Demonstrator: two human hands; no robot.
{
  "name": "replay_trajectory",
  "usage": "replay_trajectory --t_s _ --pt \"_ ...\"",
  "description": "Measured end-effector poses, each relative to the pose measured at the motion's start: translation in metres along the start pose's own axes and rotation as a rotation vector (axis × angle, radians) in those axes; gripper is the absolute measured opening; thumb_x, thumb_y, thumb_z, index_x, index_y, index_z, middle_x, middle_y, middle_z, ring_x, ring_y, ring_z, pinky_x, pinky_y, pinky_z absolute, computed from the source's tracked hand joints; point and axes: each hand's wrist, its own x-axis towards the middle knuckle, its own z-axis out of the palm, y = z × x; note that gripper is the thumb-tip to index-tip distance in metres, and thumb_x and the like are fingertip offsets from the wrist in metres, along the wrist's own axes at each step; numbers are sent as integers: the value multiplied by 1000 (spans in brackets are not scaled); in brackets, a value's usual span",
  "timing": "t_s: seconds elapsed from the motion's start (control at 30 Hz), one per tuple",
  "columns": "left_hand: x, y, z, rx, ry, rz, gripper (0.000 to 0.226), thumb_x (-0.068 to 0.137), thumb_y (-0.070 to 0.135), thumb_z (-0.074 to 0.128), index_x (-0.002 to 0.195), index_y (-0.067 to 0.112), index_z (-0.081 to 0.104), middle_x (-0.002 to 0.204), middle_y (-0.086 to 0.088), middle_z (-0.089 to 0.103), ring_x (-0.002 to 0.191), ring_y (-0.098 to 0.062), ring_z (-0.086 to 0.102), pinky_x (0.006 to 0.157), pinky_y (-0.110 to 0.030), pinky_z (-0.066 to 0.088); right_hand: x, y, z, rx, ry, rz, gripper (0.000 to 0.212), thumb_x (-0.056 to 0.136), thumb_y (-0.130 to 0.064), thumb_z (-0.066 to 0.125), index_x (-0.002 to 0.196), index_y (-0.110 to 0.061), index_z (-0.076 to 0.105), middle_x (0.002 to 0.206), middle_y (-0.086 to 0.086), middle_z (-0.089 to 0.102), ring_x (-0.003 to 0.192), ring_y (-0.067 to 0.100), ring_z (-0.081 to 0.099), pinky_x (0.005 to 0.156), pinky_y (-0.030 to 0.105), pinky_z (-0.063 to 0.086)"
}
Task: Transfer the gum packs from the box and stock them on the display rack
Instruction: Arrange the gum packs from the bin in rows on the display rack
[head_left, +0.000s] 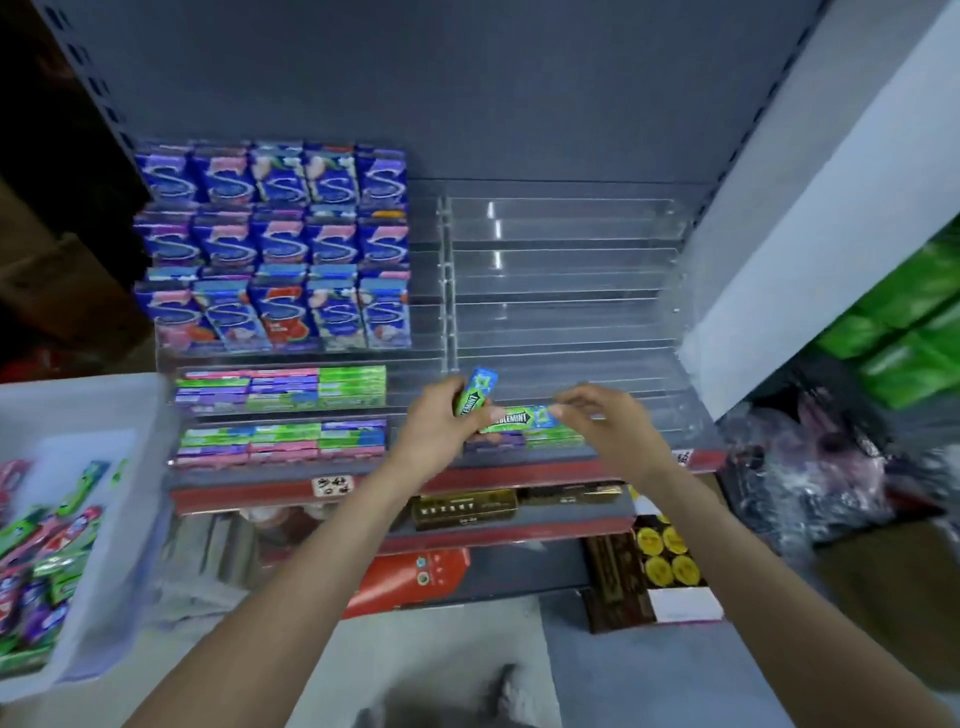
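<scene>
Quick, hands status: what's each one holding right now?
Left hand: grips an upright green gum pack.
Right hand: pinches the end of a flat gum pack.

Green-and-blue gum packs (475, 392) in my left hand (434, 428); blue-purple swirl boxes (275, 244) on the clear rack (566, 291); red shelf edge (467, 480).

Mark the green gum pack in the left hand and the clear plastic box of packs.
Green gum pack in left hand (471, 399), head view, printed face.
Clear plastic box (122, 540), head view, right wall.

The flat gum pack (511, 419) reads "DOUBLEMINT"; blue packs (275, 179) above show a large "S".
</scene>
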Motion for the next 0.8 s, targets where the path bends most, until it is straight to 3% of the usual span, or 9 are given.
replay_trajectory --t_s 0.07,0.23,0.37,0.43,0.57,0.67,0.8 --pt "7 7 23 -12 14 -9 10 85 9 68 93 7 63 79 5 61 61 8 60 60 -8 47 9 32 -22 -150 -58 39 22 92 -22 59 107 -8 67 106 3 67 99 13 62 80 16 41" --pt "20 11 57 21 59 -41 5 84 15 69 87 17 66 82 5 67 69 0 61 65 -7 45 27 81 -45 -479 -294 106 44 95 -31 52 136 -14 48 138 10 48 124 25 48 97 27 35" --pt "22 10 66 35 77 -97 8 85 19 68 87 26 66 90 1 71 83 -14 67 83 -32 52 33 98 -42 -548 -399 118 48 96 -35 47 140 -16 40 139 15 45 123 29 48 102 38 40" --pt "22 11 69 36 88 -117 9 85 20 68 86 28 66 91 1 71 89 -18 68 88 -39 52 34 104 -41 -563 -395 87 48 97 -31 47 140 -13 39 141 13 42 127 27 43 105 35 35" --pt "24 13 73 32 96 -128 9 85 19 67 84 27 65 89 6 69 88 -19 68 85 -37 53 39 106 -45 -562 -342 -5 36 96 -23 51 130 -13 53 134 11 48 126 22 43 104 24 27" --pt "26 16 79 12 96 -118 4 87 17 66 90 20 66 84 6 67 79 -10 64 69 -18 51 38 106 -51 -522 -327 -55 27 94 -17 53 119 -12 62 123 11 55 117 23 50 97 25 33" --pt "28 16 86 33 80 -118 4 87 21 65 89 24 65 87 5 67 87 -15 64 83 -30 49 32 111 -52 -475 -355 -68 27 91 -18 57 118 -14 60 120 7 60 105 23 58 90 31 46"
